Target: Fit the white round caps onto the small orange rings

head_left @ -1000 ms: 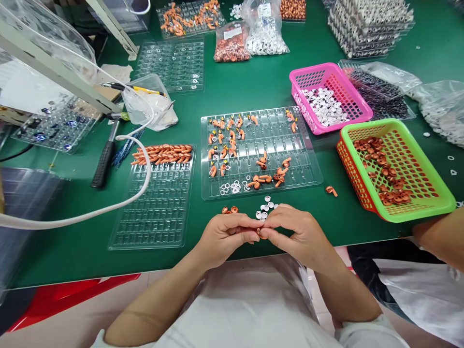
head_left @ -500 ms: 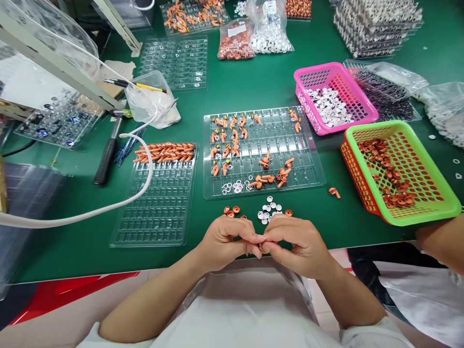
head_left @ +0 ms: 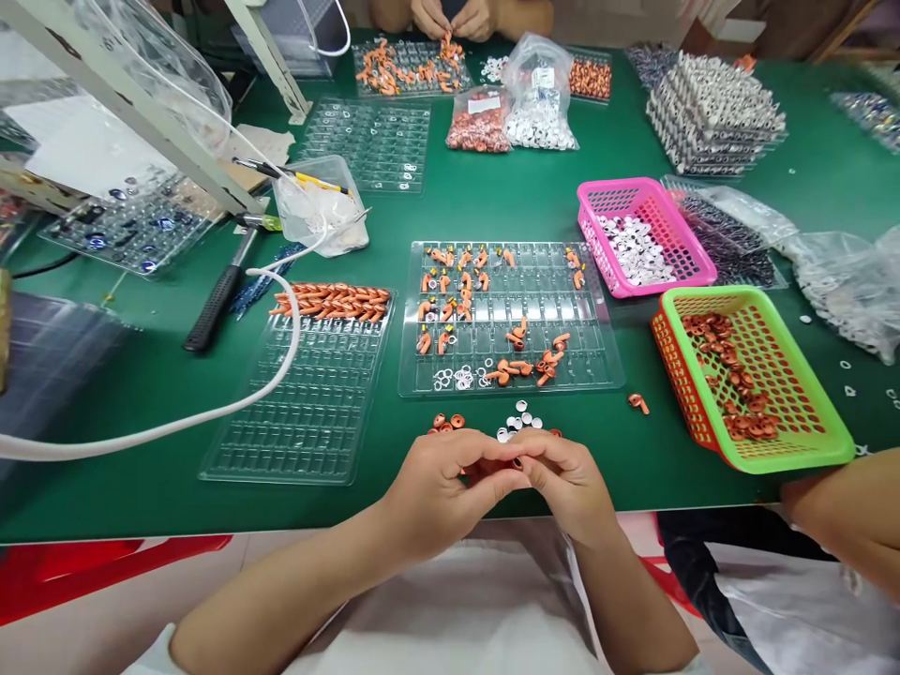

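Observation:
My left hand (head_left: 440, 492) and my right hand (head_left: 566, 483) meet at the near edge of the green table, fingertips pinched together on a small orange part (head_left: 517, 463) that is mostly hidden. Just beyond my fingers lie a few loose orange rings (head_left: 446, 423) and small white caps (head_left: 518, 419). Farther out sits a clear tray (head_left: 591, 366) with scattered orange pieces. A second clear tray (head_left: 309, 412) to the left holds a row of orange parts (head_left: 330, 301) along its far end.
A green basket (head_left: 808, 394) of orange rings and a pink basket (head_left: 651, 192) of white caps stand at the right. A hammer (head_left: 215, 305), a white cable (head_left: 211, 412), bags of parts, stacked trays. Another person's arm (head_left: 850, 516) at right; hands at the far edge.
The view has tilted up, showing more of the far table. My hands stay pinched together at the near edge, shifted slightly.

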